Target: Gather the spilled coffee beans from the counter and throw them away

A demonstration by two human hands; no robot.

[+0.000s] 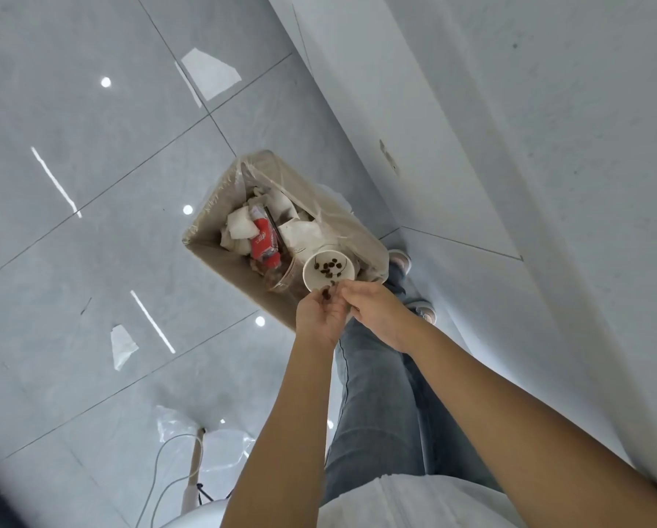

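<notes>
A cardboard-coloured trash bin (209,238) lined with a clear bag stands on the floor below me. On top of its rubbish sits a white paper cup (311,278) with several dark coffee beans (329,266) inside. My left hand (321,318) is cupped over the bin's near edge with a few coffee beans (325,295) at its fingertips. My right hand (376,310) is beside it, its fingers touching the left hand's fingertips next to those beans. Both hands hover just above the cup's rim.
The bin also holds a red-labelled bottle (264,242), crumpled paper and a plastic cup. A grey cabinet or wall (510,146) runs along the right. My legs and shoes (399,261) stand between it and the bin. Paper scraps (123,344) and a cable lie on the tiled floor.
</notes>
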